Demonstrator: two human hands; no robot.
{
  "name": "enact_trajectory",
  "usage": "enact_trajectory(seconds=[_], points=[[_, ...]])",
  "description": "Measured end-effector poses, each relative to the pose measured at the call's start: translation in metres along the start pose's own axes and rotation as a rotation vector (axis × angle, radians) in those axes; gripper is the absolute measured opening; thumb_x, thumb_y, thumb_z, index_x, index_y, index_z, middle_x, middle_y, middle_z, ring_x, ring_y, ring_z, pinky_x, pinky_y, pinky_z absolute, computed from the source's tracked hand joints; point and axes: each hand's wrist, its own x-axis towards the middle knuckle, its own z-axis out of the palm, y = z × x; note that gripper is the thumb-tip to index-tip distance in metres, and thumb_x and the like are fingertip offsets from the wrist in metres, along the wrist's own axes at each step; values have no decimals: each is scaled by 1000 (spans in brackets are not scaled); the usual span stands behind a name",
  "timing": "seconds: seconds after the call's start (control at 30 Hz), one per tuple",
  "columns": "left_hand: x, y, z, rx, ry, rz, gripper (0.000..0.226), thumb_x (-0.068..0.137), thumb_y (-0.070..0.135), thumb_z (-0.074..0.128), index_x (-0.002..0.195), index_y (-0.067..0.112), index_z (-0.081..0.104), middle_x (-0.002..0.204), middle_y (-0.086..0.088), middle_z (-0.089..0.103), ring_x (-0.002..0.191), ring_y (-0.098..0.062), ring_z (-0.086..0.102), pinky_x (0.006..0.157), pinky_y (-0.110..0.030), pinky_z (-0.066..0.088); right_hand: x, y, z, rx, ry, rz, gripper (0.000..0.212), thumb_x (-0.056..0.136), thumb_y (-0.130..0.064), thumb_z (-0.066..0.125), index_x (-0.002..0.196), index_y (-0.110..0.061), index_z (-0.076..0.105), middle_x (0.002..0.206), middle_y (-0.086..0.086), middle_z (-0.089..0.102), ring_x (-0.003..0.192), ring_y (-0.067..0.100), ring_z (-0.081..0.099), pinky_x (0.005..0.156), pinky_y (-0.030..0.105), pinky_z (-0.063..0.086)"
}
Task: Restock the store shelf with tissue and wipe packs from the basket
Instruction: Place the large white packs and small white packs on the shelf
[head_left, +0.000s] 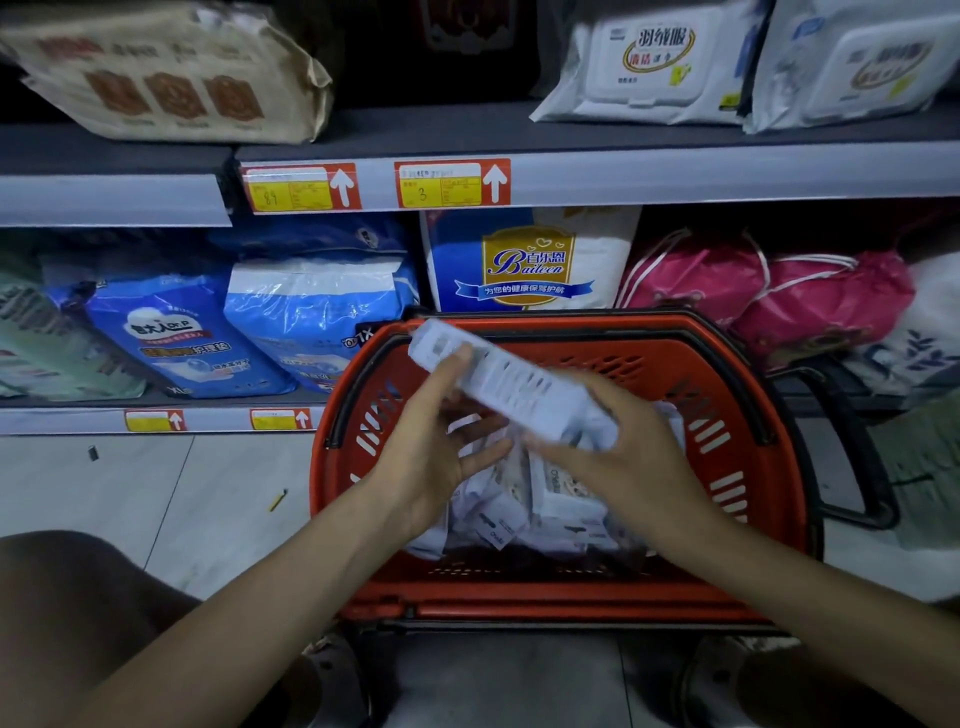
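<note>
1. We see both hands held over a red basket (571, 597), sharing one white wipe pack (509, 379) between them. The pack is tilted, with its far end up to the left, and is blurred.
2. The left hand (426, 457) takes the pack's upper end. Its thumb lies against the near face and its fingers curl underneath, though the blur hides how firmly they close.
3. The right hand (628, 457) is wrapped round the pack's lower end, with the fingers folded over it.
4. Straight below the hands, more white packs (524, 499) lie heaped in the basket – overlapping and at mixed angles.
5. Beyond the hands runs the shelf (727, 169), its grey front edge carrying red-and-yellow price tags (452, 184) above and to the left of the held pack.
6. On that shelf, up and to the right of the hands, white lidded packs (649, 62) lean side by side. Up and to the left lies a beige pack (171, 78).
7. On the lower level, blue bags (311, 317) sit to the left of the hands, and a blue-and-white bag (524, 265) stands just behind the basket. Pink bags (779, 296) lie to the right.
8. The pale tiled floor (156, 493) shows to the left of the left hand – the basket stands on it.
</note>
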Motion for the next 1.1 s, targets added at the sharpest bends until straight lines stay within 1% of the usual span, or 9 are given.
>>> enact_trajectory(seconds=[0.1,0.2,0.37,0.63,0.77,0.83,0.93,1.0,1.1], points=[[1,5,-3,31,10,12,61,85,67,67,109,11,64,114,-8,69,104,-21,71,72,-32,58,12,-5,-10,471,55,310,32,90,-26,75,122,-24,72,109,3,78,100,24,75,80,44,63],[-2,9,1,33,-21,34,34,86,58,68,95,26,64,113,-8,73,100,-21,73,77,-35,56,16,-7,-18,712,78,452,41,88,-34,73,127,-24,70,119,6,76,104,28,75,71,39,62],[-7,10,4,2,-60,8,41,91,44,68,124,20,69,118,-7,77,111,-23,73,102,-45,55,14,-13,-19,814,66,481,43,79,-37,73,119,-22,72,117,7,77,104,28,75,73,41,64],[-8,15,4,-197,-164,27,29,93,20,68,121,14,64,124,-10,71,119,-27,68,91,-44,59,8,-25,-14,812,-78,491,41,86,-39,67,124,-24,69,116,7,77,105,37,74,90,52,58],[-10,20,1,-164,-99,70,40,86,25,73,123,14,63,122,-10,75,121,-28,69,92,-40,60,12,-28,-18,528,-67,416,49,82,-30,80,128,-22,67,120,6,75,104,24,75,76,40,63],[-10,25,0,-130,-57,102,36,90,25,73,123,15,65,125,-14,74,121,-30,69,97,-43,58,12,-25,-20,334,-23,304,71,77,-33,86,140,-35,54,131,-10,67,108,12,71,83,37,63],[-13,32,0,-90,-20,159,38,88,29,71,124,16,67,123,-14,75,114,-27,73,88,-37,61,12,-23,-24,-61,-59,12,104,66,-52,90,151,-52,32,148,-25,40,133,-4,45,100,31,50],[-15,35,1,-76,-9,185,43,87,31,71,127,15,66,120,-13,76,110,-25,74,82,-34,63,13,-20,-27,-380,-73,-268,109,69,-51,91,158,-40,30,155,-14,31,141,1,35,106,31,46],[-19,38,1,-128,-4,195,40,90,31,69,125,14,65,114,-11,77,105,-23,75,80,-32,63,15,-21,-27,-780,-15,-615,89,78,-34,88,155,-26,43,154,7,39,141,23,41,100,41,54]])
